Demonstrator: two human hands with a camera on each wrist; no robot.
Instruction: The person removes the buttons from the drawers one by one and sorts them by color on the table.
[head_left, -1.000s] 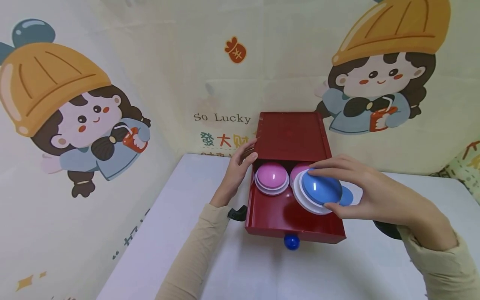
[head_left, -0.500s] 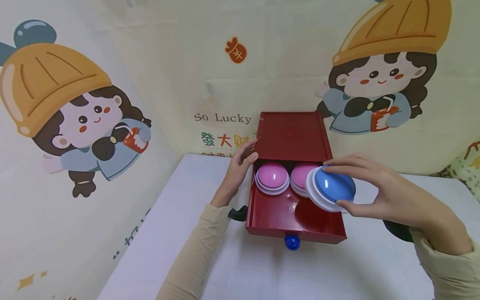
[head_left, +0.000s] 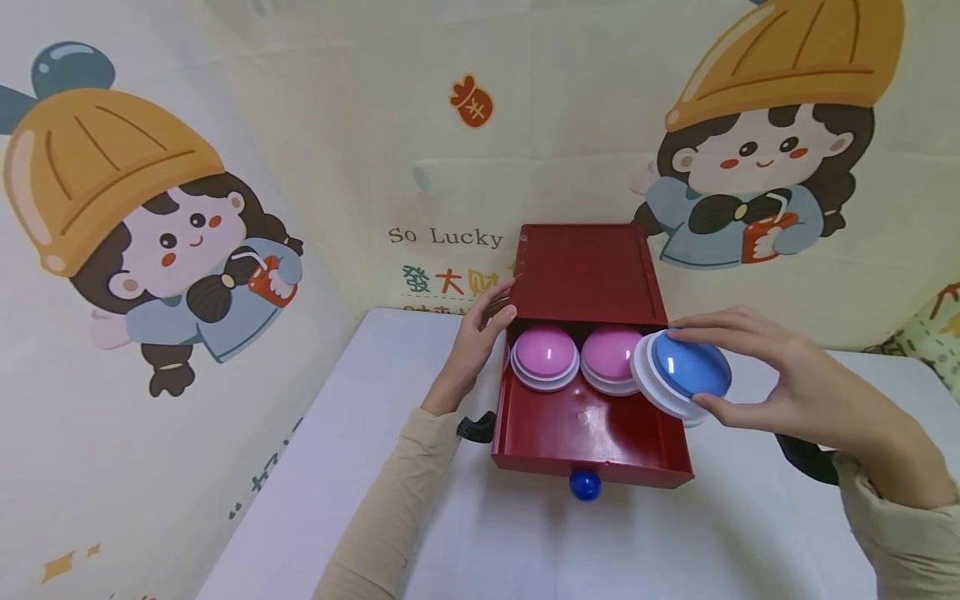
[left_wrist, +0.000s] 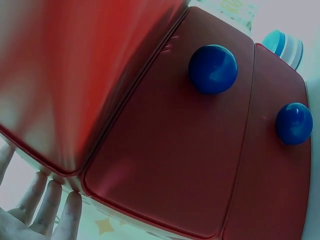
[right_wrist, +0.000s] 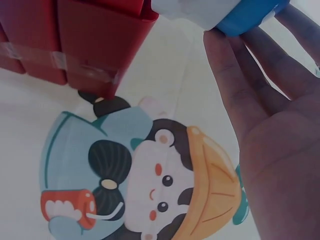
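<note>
While the right hand (head_left: 795,379) pinches a blue-domed button (head_left: 690,365), base partly hidden, dome tilted rightward, the left hand (head_left: 474,340), fingers extended, touches a red drawer cabinet (head_left: 588,275).

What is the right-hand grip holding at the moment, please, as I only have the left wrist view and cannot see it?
Observer: In the head view, the right-hand grip holds a blue dome button with a white base.
Operator: Thank you. Could you tell me what is inside the open red drawer?
Observer: The head view shows a left pink dome button and a right pink dome button, side by side.
Operator: And is there anything on that drawer's front, please?
Observer: Yes, the head view shows a round blue knob at the middle of it.
</note>
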